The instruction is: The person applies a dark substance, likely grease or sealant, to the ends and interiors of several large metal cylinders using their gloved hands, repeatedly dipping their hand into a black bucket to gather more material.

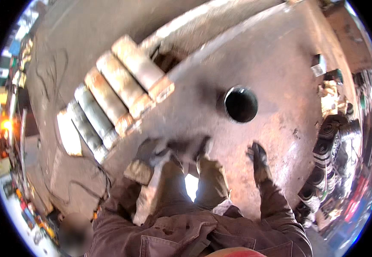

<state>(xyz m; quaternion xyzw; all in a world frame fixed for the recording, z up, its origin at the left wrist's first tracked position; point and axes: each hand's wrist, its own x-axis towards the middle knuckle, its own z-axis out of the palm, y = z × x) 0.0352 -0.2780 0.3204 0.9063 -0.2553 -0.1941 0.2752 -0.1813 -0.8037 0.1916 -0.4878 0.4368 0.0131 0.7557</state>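
Note:
My right hand (pixel 259 157), in a dark glove, hangs to the right of my legs with its fingers apart and nothing seen in it. It is over a worn brown surface (pixel 280 103), nearest to a dark round open-topped cylinder (pixel 240 104) beyond it. On the left, my sleeve leads to a blurred dark grey shape that seems to be my gloved left hand (pixel 150 150). A tan blocky piece (pixel 138 171) lies against it; whether this is a glove cuff or a separate thing is unclear. The left fingers are smeared.
Several long, stained cylinders (pixel 109 96) lie side by side at the left. A raised pale edge (pixel 220 40) crosses the far side. Dark stacked round parts (pixel 323 145) line the right. Loose cables (pixel 72 188) run over the floor at left.

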